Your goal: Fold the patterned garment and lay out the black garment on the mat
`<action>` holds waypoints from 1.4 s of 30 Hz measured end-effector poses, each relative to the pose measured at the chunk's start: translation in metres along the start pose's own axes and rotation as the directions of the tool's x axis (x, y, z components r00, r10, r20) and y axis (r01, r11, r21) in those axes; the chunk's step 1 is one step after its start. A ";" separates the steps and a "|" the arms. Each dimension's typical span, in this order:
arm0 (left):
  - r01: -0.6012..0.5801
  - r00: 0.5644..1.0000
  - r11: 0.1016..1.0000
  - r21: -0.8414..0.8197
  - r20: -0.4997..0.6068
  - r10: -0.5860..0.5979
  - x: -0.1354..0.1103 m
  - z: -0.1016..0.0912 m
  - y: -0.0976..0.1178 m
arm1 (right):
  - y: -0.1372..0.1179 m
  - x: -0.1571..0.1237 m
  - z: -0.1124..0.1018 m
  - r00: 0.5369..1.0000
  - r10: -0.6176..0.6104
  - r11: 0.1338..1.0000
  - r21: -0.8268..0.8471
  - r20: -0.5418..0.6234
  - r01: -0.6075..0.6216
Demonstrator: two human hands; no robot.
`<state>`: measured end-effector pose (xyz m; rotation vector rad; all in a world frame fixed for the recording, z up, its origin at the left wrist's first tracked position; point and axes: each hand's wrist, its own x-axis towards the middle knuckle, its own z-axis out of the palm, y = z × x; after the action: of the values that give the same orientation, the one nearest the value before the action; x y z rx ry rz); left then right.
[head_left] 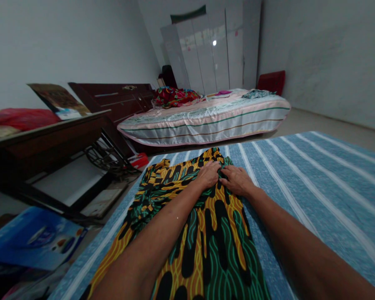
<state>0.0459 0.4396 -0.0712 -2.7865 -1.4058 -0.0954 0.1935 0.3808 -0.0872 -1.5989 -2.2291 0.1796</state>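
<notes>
A garment printed in yellow, black and green lies spread on a blue striped bed cover, its upper part creased and bunched at the left. My left hand rests on the upper right of the cloth, fingers stretched over it and lying flat. Close beside it, my right hand touches the garment's right edge, with thumb and fingers apart. The fingertips of both hands nearly meet. My left forearm crosses over the garment and hides part of it.
The blue striped cover extends to the right. Beyond stands a second bed with a red flowered cloth. Left are a treadle table and a blue box below. A wardrobe stands at the back.
</notes>
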 end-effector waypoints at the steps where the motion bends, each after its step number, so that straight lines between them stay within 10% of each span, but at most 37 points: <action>1: 0.008 1.000 1.000 -0.003 -0.005 -0.008 0.001 0.000 0.000 | 0.000 0.000 0.000 1.000 0.001 1.000 0.002 -0.003 -0.001; 27: 0.058 0.991 0.998 0.021 -0.118 -0.055 -0.005 0.001 0.012 | 0.002 0.002 -0.003 0.995 0.074 0.997 0.044 -0.070 -0.071; 42: 0.013 0.986 0.998 -0.055 -0.164 -0.022 -0.006 0.007 0.010 | 0.037 0.075 -0.007 0.954 0.299 0.936 -0.197 0.007 -0.292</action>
<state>0.0510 0.4296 -0.0788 -2.7344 -1.4084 -0.3605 0.2086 0.4629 -0.0746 -2.0499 -2.0732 0.0748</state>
